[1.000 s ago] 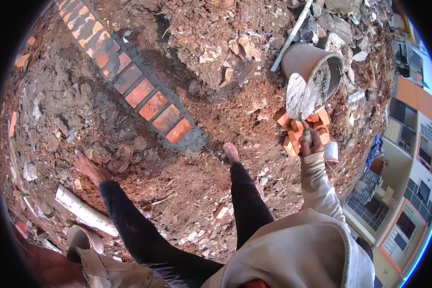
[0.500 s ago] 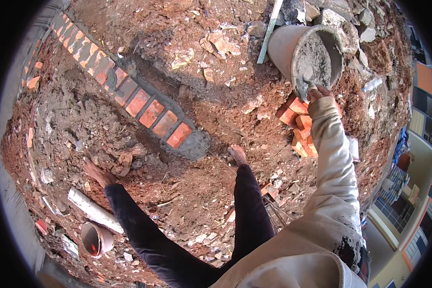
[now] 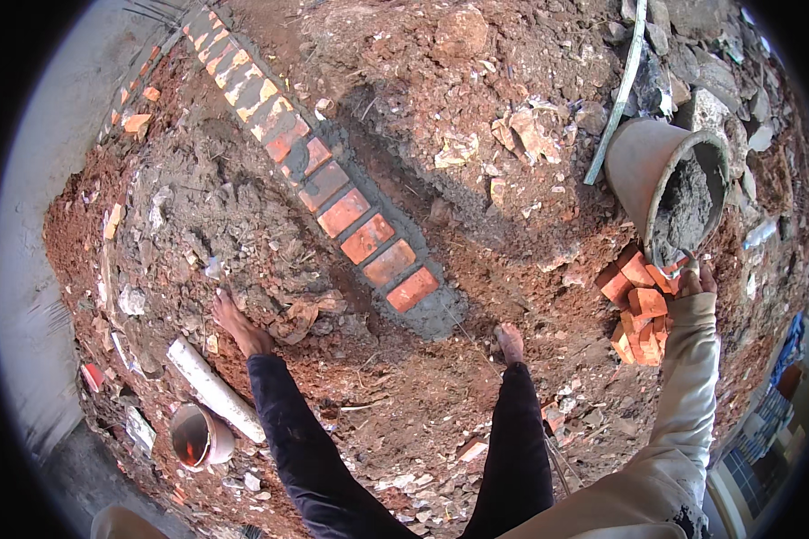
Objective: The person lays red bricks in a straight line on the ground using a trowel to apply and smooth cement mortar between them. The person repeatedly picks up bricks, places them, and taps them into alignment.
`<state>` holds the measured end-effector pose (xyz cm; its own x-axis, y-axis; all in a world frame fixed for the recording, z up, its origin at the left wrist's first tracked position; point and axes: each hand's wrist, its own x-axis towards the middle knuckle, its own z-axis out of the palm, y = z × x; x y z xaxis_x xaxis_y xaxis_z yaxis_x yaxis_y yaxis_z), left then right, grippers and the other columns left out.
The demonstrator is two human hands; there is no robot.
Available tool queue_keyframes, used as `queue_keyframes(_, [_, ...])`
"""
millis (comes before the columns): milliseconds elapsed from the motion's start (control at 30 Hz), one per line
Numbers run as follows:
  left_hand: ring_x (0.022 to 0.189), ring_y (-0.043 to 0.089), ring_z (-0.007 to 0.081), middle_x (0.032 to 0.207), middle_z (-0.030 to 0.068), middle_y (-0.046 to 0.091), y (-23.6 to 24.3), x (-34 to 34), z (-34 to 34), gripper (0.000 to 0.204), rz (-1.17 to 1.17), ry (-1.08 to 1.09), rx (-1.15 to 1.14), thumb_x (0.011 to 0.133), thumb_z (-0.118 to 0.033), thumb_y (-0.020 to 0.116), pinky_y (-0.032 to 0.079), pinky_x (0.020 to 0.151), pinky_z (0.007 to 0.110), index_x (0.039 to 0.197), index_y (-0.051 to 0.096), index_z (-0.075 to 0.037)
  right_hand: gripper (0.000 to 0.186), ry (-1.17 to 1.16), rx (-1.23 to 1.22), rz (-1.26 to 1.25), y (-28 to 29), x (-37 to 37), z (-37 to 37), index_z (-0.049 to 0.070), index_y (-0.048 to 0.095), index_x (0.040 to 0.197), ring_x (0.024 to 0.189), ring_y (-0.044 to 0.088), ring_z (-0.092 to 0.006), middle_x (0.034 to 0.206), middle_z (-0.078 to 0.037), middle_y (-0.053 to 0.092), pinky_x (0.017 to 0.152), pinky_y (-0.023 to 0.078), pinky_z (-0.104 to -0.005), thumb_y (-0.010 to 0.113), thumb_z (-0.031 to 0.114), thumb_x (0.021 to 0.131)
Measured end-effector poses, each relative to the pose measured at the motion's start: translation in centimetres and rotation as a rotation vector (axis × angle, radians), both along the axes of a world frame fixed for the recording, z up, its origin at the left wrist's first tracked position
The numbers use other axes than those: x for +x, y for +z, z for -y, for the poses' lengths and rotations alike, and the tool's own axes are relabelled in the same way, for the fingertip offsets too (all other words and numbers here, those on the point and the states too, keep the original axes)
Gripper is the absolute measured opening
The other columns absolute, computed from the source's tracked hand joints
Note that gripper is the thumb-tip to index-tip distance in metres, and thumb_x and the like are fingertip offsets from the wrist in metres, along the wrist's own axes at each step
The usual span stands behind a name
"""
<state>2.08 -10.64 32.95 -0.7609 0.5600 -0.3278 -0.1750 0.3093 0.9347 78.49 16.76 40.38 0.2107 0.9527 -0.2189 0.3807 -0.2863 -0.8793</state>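
Observation:
My right hand (image 3: 695, 280) reaches out in a cream sleeve to the lower rim of a tilted clay-coloured bucket (image 3: 640, 162) holding grey mortar (image 3: 688, 202). The fingers are closed on a small trowel whose blade points into the bucket and is mostly hidden. Just below the hand lies a pile of loose red bricks (image 3: 643, 310). A row of laid red bricks (image 3: 367, 239) runs diagonally across the dirt and ends in a patch of fresh grey mortar (image 3: 438, 312). My left hand is out of view.
My bare feet (image 3: 239, 323) (image 3: 510, 343) stand on red rubble-strewn soil. A white pipe (image 3: 211, 388) and a round open pipe end (image 3: 198, 436) lie at lower left. A long pale strip (image 3: 622, 90) leans beside the bucket. A concrete edge (image 3: 54, 225) borders the left.
My right hand carried the trowel from above the brick pile up to the bucket's mouth. The view has tilted, so the bucket and brick row sit lower in the picture.

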Motion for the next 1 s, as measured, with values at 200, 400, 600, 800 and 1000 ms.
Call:
queue_keyframes(200, [0.133,0.033,0.0291,0.145,0.0138,0.036,2.1,-3.7,-2.5,0.058,-0.305,0.299,-0.148,0.098,-0.043,0.041,0.021,0.115,0.051,0.141,0.036,-0.003,0.021,0.009,-0.010,0.057,5.3,-0.9,0.1,0.007,0.063,0.109,0.063,0.046,-0.0021,0.076,0.007,0.056,0.056,0.036,-0.0186,0.066,0.016,0.091])
queue_keyframes(400, [0.115,0.055,0.0311,0.126,0.0202,0.054,30.1,3.7,-9.7,0.046,-0.685,0.274,0.352,0.095,-0.029,0.047,0.034,0.109,0.050,0.126,0.048,0.005,0.023,0.110,-0.111,0.149,12.3,-16.1,4.7,0.008,0.062,0.106,0.063,0.041,-0.0011,0.076,0.007,0.053,0.055,0.032,-0.0177,0.069,0.022,0.089])
queue_keyframes(600, [0.106,0.058,0.0339,0.113,0.0195,0.059,18.5,4.4,-2.1,0.043,-0.563,-0.941,-0.222,0.089,-0.020,0.055,0.039,0.099,0.048,0.127,0.051,0.000,0.025,0.417,-0.309,0.339,5.5,-35.5,10.3,0.003,0.062,0.103,0.065,0.049,-0.0094,0.073,0.002,0.056,0.059,0.043,-0.0273,0.068,0.018,0.084])
queue_keyframes(800, [0.102,0.060,0.0326,0.105,0.0168,0.062,11.8,8.6,3.8,0.041,-0.283,-1.390,-0.557,0.085,-0.017,0.058,0.041,0.094,0.049,0.123,0.054,-0.002,0.017,0.729,-0.644,-0.147,-16.8,-55.0,10.5,0.003,0.067,0.099,0.060,0.049,-0.0099,0.073,-0.002,0.062,0.053,0.041,-0.0282,0.068,0.008,0.083])
queue_keyframes(1000, [0.104,0.060,0.0273,0.104,0.0131,0.062,15.3,4.5,3.5,0.040,-0.365,-1.313,-0.596,0.088,-0.023,0.058,0.040,0.096,0.049,0.124,0.054,-0.004,0.020,0.406,-1.449,-0.759,-26.3,-66.1,5.0,0.006,0.065,0.102,0.064,0.059,-0.0178,0.077,-0.006,0.065,0.053,0.047,-0.0340,0.064,0.019,0.087])
